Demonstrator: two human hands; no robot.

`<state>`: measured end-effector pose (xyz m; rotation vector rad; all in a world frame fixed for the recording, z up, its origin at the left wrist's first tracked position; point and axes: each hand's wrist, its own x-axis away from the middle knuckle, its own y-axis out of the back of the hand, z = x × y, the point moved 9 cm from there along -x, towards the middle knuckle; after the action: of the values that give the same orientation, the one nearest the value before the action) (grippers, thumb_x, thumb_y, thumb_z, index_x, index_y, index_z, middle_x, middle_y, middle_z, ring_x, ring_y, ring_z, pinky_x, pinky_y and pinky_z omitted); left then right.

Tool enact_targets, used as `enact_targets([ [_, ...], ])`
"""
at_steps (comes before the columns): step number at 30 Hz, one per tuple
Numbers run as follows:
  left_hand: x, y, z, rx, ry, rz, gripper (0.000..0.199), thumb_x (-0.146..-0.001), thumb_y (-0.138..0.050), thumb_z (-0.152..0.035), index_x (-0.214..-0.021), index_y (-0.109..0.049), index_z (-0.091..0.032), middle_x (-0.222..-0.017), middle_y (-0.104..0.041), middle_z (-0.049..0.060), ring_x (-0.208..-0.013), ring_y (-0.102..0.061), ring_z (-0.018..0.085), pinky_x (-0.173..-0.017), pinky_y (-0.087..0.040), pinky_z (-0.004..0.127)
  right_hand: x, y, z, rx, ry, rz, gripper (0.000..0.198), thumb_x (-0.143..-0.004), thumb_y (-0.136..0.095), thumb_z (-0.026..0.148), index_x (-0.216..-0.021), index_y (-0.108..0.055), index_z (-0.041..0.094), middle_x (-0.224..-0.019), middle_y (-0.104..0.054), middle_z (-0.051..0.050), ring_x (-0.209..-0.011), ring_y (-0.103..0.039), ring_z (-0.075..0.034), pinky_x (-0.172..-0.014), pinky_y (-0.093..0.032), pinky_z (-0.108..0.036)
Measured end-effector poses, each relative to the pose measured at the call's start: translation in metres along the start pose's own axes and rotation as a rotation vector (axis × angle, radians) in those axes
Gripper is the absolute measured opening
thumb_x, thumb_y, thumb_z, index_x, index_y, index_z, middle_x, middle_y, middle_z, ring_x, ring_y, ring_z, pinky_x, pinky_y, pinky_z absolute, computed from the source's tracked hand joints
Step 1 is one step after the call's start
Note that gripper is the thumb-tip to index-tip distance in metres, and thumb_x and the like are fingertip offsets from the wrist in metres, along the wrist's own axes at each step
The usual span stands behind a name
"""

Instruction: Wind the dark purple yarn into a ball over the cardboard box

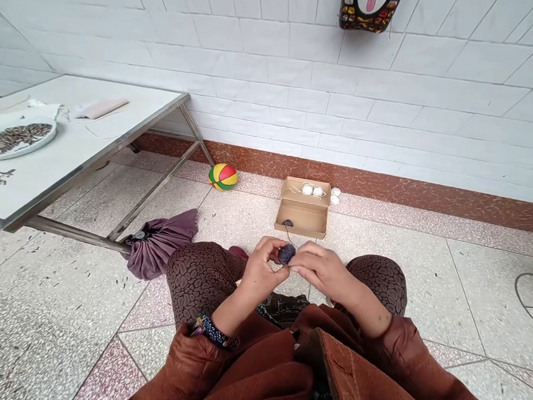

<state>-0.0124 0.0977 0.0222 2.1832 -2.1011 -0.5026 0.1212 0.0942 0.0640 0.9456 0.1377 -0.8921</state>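
Observation:
Between my knees, my left hand (pixel 264 265) is closed around a small ball of dark purple yarn (pixel 286 254). My right hand (pixel 321 268) meets it from the other side, its thumb and fingers pinched together at the ball's edge; what lies in that pinch is too small to make out. A strand runs from the ball toward an open cardboard box (pixel 303 211) on the floor. Inside the box's near half sits another dark ball of yarn (pixel 287 223). White balls of yarn (pixel 313 190) rest in the far half.
More white balls (pixel 335 196) lie right beside the box. A striped toy ball (pixel 223 177) sits near the wall. To the left stands a table (pixel 130 98) with a plate of seeds (pixel 16 139), a folded umbrella (pixel 162 247) by its leg. A black basket (pixel 371 10) hangs on the wall.

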Motion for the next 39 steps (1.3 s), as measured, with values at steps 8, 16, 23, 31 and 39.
enact_targets([
  [8,0.013,-0.026,0.009,0.212,0.135,0.177,0.047,-0.070,-0.072,-0.015,-0.114,-0.058,-0.021,-0.095,-0.066,0.002,-0.074,-0.054,0.012,-0.068,-0.043,0.025,-0.007,0.006,-0.031,-0.079,-0.237,-0.156,0.022,-0.103,-0.051,0.032,-0.091,-0.066,0.022,-0.085,-0.064,-0.004,-0.083,-0.061,-0.018,-0.078,-0.050,-0.031],
  [16,0.016,-0.032,0.008,0.536,0.269,0.240,0.061,-0.074,-0.077,-0.024,-0.132,-0.058,-0.025,-0.103,-0.064,0.004,-0.077,-0.056,0.011,-0.069,-0.045,0.024,0.014,-0.014,-0.065,-0.273,-0.494,-0.205,0.018,-0.098,-0.053,0.031,-0.084,-0.060,0.021,-0.074,-0.060,0.001,-0.068,-0.056,-0.015,-0.065,-0.045,-0.026],
  [23,0.014,-0.020,0.031,0.591,0.423,0.030,0.046,-0.070,-0.080,-0.030,-0.110,-0.061,-0.020,-0.099,-0.065,0.002,-0.062,-0.055,0.007,-0.058,-0.044,0.023,0.019,-0.030,-0.056,-0.075,-0.349,-0.098,0.015,-0.097,-0.051,0.020,-0.085,-0.058,0.021,-0.081,-0.062,-0.003,-0.080,-0.060,-0.018,-0.074,-0.047,-0.029],
  [31,0.014,-0.016,0.038,0.573,0.453,-0.023,0.051,-0.070,-0.078,-0.029,-0.116,-0.059,-0.019,-0.104,-0.067,0.003,-0.062,-0.054,0.006,-0.058,-0.044,0.022,0.017,-0.034,-0.028,0.079,-0.171,0.061,0.019,-0.103,-0.046,0.021,-0.092,-0.062,0.021,-0.087,-0.060,-0.004,-0.080,-0.060,-0.018,-0.073,-0.050,-0.029],
  [39,0.017,-0.023,0.037,0.465,0.422,0.121,0.079,-0.075,-0.073,-0.023,-0.148,-0.047,-0.018,-0.083,-0.061,-0.002,-0.067,-0.054,0.009,-0.065,-0.046,0.024,0.012,-0.026,-0.016,0.023,-0.060,0.005,0.018,-0.105,-0.042,0.020,-0.098,-0.059,0.021,-0.100,-0.062,-0.008,-0.093,-0.062,-0.019,-0.085,-0.055,-0.033],
])
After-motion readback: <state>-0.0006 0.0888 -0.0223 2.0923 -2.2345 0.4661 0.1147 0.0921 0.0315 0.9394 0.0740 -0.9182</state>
